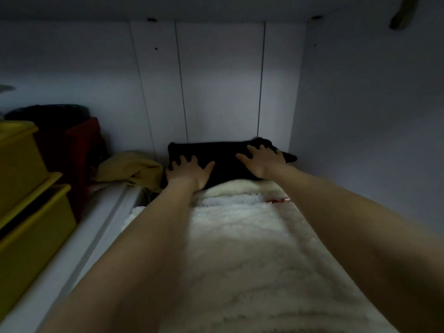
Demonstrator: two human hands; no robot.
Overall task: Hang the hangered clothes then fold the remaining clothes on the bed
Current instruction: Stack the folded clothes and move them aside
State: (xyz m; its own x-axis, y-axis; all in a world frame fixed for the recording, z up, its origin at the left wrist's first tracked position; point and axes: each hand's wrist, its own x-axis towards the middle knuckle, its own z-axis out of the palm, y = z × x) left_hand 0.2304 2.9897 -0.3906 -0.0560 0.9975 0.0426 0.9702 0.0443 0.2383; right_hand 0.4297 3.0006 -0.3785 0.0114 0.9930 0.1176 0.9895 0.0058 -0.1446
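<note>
A folded black garment [223,156] lies deep inside a dim wardrobe compartment, against the white back panel, on top of a cream fleecy fabric [245,239]. My left hand [189,170] rests flat on the garment's left end with fingers spread. My right hand [263,158] presses flat on its right end, fingers also spread. Both forearms reach in over the fleece. Neither hand grips the cloth; both lie on top of it.
A crumpled mustard cloth [131,168] sits left of the black garment. Stacked yellow boxes [28,200] and a dark red box [79,150] fill the left compartment behind a white divider [79,248]. The right side wall [372,116] stands close.
</note>
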